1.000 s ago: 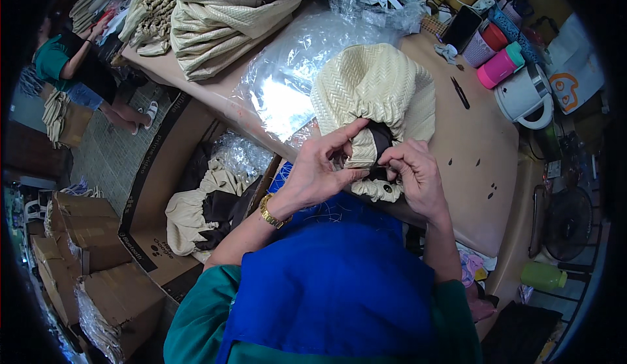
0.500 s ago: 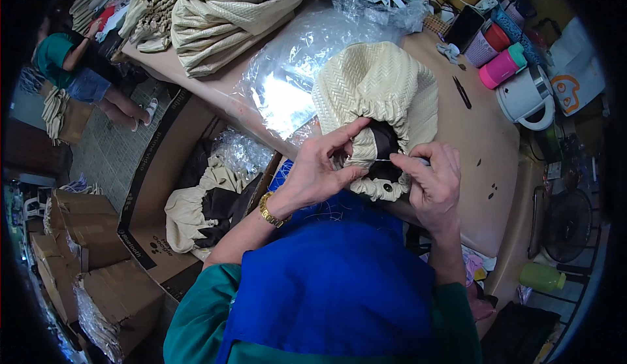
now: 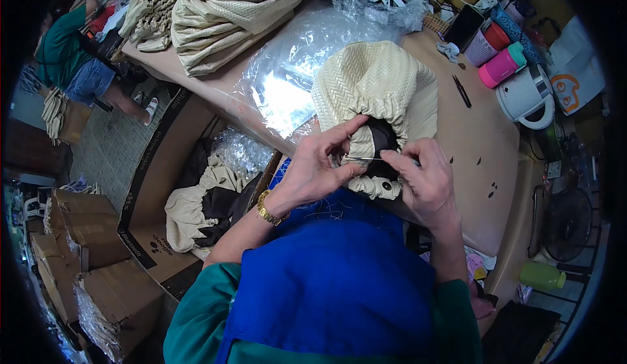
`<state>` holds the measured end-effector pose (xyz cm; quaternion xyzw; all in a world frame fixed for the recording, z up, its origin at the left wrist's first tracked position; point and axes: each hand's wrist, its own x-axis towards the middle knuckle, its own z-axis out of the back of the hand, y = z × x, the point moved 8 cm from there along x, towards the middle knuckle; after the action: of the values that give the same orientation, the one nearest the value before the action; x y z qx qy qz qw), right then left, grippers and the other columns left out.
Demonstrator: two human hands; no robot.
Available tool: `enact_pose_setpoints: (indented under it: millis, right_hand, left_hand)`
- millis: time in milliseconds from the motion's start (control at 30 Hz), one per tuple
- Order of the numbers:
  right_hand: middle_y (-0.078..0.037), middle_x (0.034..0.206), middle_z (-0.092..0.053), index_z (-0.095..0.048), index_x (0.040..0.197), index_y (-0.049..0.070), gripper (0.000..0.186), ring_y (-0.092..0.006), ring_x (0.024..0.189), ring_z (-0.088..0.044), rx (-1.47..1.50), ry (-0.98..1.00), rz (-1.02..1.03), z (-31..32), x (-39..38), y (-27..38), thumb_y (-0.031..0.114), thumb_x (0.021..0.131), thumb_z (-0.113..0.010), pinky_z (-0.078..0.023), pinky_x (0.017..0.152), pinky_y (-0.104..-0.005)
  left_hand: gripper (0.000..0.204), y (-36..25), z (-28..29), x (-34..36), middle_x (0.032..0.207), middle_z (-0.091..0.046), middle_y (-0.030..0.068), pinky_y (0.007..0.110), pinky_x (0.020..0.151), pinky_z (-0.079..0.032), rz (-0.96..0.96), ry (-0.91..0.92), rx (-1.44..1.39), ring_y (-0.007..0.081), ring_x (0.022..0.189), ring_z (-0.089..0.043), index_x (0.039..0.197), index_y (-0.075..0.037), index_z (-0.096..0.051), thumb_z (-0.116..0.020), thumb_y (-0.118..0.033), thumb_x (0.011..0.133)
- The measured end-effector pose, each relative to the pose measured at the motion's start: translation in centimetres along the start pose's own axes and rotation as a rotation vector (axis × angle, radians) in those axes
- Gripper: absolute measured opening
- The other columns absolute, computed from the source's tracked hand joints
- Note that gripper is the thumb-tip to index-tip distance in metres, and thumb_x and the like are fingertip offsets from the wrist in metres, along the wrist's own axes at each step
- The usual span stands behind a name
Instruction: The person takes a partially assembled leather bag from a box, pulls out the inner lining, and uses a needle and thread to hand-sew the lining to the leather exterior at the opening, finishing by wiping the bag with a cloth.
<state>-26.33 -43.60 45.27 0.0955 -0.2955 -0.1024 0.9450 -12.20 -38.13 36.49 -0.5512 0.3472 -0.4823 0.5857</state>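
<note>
A cream, chevron-textured fabric bag [image 3: 369,70] with a gathered opening, dark lining [image 3: 380,135] and a dark round button [image 3: 386,185] lies on the table in front of me. My left hand [image 3: 317,168] grips the gathered band at the left of the opening, thumb low and index finger reaching up along it. My right hand [image 3: 424,181] is at the right of the opening, fingers closed on a thin metal needle-like tool [image 3: 364,158] that lies across the band toward my left hand.
Folded cream pieces [image 3: 232,24] and clear plastic [image 3: 271,83] cover the table's left. Black tweezers [image 3: 461,91], a pink bottle [image 3: 500,67] and a white kettle [image 3: 524,99] sit rightward. A cardboard box [image 3: 150,214] holds more fabric. A co-worker [image 3: 75,63] stands upper left.
My right hand moved rightward with the tool showing, then slightly back left and up. My left hand stays on the band. The co-worker's arm and legs have shifted.
</note>
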Motion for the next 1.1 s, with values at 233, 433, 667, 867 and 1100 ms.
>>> enact_pose_setpoints:
  millis: [233,433,667,867,1100]
  right_hand:
    - [-0.009,0.085,-0.055,-0.068,0.096,0.003,0.032,-0.0275,0.077,-0.059,-0.078,-0.016,0.04,0.6,0.2,0.4,-0.006,0.066,-0.065,-0.046,0.068,-0.0393]
    - [-0.01,0.084,-0.054,-0.068,0.091,0.002,0.023,-0.0282,0.076,-0.057,0.295,-0.03,-0.229,-0.9,-0.1,-1.9,-0.01,0.072,-0.065,-0.045,0.066,-0.0371]
    - [-0.011,0.079,-0.056,-0.068,0.09,0.001,0.02,-0.0269,0.077,-0.057,0.154,-0.007,-0.153,-1.4,-0.2,-2.5,-0.011,0.075,-0.063,-0.045,0.067,-0.0358]
    - [-0.008,0.084,-0.058,-0.069,0.091,0.0,0.013,-0.0178,0.077,-0.056,0.617,-0.098,-0.319,-3.3,-1.4,-4.9,-0.008,0.083,-0.062,-0.042,0.069,-0.0257]
    - [-0.005,0.088,-0.057,-0.072,0.093,0.003,0.018,-0.0118,0.079,-0.053,0.846,-0.107,-0.409,-2.6,-2.1,-5.7,-0.007,0.086,-0.06,-0.041,0.07,-0.0228]
  left_hand:
    - [0.077,-0.4,-0.5,0.0,0.114,-0.061,-0.0016,0.021,0.08,-0.045,0.021,0.045,0.034,0.0053,0.084,-0.046,0.142,-0.005,-0.051,-0.083,-0.002,0.072]
    - [0.08,0.2,0.2,0.0,0.119,-0.061,-0.0004,0.022,0.088,-0.046,0.015,0.025,-0.107,0.0053,0.089,-0.05,0.143,-0.002,-0.048,-0.083,0.001,0.071]
    - [0.08,0.0,-0.3,-0.2,0.118,-0.061,0.0009,0.024,0.094,-0.044,0.008,0.05,-0.187,0.0058,0.097,-0.052,0.143,0.001,-0.046,-0.083,0.0,0.072]
    - [0.08,0.0,-0.2,0.0,0.09,-0.045,-0.006,0.016,0.073,-0.04,-0.012,0.019,-0.205,0.002,0.081,-0.045,0.145,-0.01,-0.049,-0.081,0.003,0.072]
    - [0.08,0.0,-0.1,0.0,0.089,-0.048,-0.0051,0.017,0.073,-0.041,-0.053,0.011,-0.177,0.0032,0.081,-0.046,0.144,-0.011,-0.05,-0.081,0.002,0.072]
